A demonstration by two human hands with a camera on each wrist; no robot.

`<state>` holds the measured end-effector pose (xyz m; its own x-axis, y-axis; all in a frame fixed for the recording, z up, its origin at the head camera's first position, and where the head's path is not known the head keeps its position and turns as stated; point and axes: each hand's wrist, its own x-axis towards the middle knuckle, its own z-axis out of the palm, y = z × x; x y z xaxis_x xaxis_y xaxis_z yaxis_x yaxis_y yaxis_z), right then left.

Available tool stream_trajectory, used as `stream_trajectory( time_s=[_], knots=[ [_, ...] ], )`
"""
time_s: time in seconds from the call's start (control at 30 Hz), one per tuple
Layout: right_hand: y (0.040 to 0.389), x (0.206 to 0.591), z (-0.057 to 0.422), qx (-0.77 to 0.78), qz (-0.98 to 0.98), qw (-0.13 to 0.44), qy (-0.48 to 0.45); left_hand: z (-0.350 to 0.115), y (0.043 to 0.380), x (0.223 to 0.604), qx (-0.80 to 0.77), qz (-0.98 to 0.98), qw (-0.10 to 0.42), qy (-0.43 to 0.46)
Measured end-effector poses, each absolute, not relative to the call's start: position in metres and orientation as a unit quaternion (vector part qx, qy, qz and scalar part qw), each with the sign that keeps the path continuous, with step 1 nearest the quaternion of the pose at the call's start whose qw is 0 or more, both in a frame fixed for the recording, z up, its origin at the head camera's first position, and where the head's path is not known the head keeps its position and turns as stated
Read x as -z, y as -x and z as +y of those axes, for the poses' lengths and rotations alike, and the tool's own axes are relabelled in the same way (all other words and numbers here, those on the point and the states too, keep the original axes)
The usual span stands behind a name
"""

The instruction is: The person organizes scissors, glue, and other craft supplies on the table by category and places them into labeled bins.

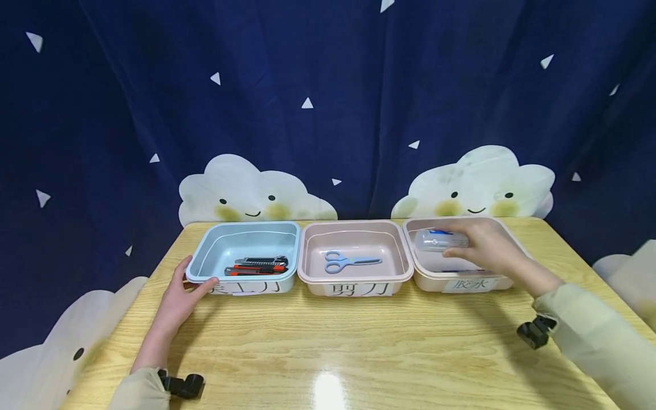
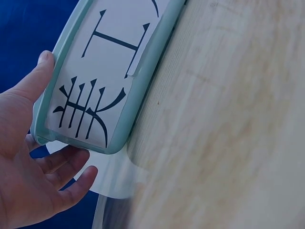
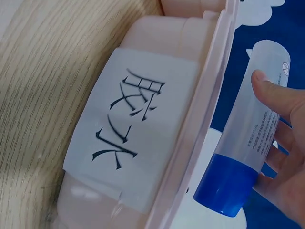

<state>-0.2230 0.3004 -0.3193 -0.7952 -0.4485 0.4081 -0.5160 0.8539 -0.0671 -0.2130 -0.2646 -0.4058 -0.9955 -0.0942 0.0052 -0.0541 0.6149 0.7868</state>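
Note:
My right hand (image 1: 479,245) holds a clear glue bottle (image 3: 248,114) with a blue cap (image 3: 226,186), thumb on one side and fingers on the other. In the head view the glue bottle (image 1: 435,241) lies sideways above the right-hand pale pink bin (image 1: 427,280), whose label (image 3: 131,129) reads 胶水. At the left, my left hand (image 1: 176,299) grips the front left corner of the light blue bin (image 1: 251,224). Its thumb rests on the front rim and its fingers are at the side. Several utility knives (image 1: 256,270), red and black, lie in that bin.
Between these two, a pale pink bin (image 1: 353,226) labelled 剪刀 holds blue-handled scissors (image 1: 364,261). All three bins stand in a row along the back of the wooden table (image 1: 328,336). Behind hangs a dark blue curtain (image 1: 328,136) with white clouds.

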Motion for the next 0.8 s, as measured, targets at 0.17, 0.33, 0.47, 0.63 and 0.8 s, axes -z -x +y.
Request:
stream_trajectory(
  time_s=[0.17, 0.33, 0.47, 0.63, 0.8],
  knots=[
    [0.232, 0.327, 0.309, -0.116, -0.951, 0.172, -0.231, -0.264, 0.213, 0.405, 0.440, -0.897, 0.024, -0.042],
    [0.241, 0.334, 0.315, -0.116, -0.955, 0.161, -0.221, -0.264, 0.214, 0.406, 0.438, -0.898, 0.024, -0.044],
    [0.247, 0.340, 0.319, -0.097, -0.961, 0.150, -0.213, -0.265, 0.214, 0.406, 0.435, -0.899, 0.024, -0.045],
    [0.254, 0.349, 0.322, -0.055, -0.965, 0.150, -0.209, -0.265, 0.214, 0.406, 0.435, -0.899, 0.023, -0.045],
    [0.259, 0.360, 0.323, -0.094, -0.964, 0.105, -0.227, -0.265, 0.214, 0.407, 0.437, -0.898, 0.024, -0.047]
  ],
)
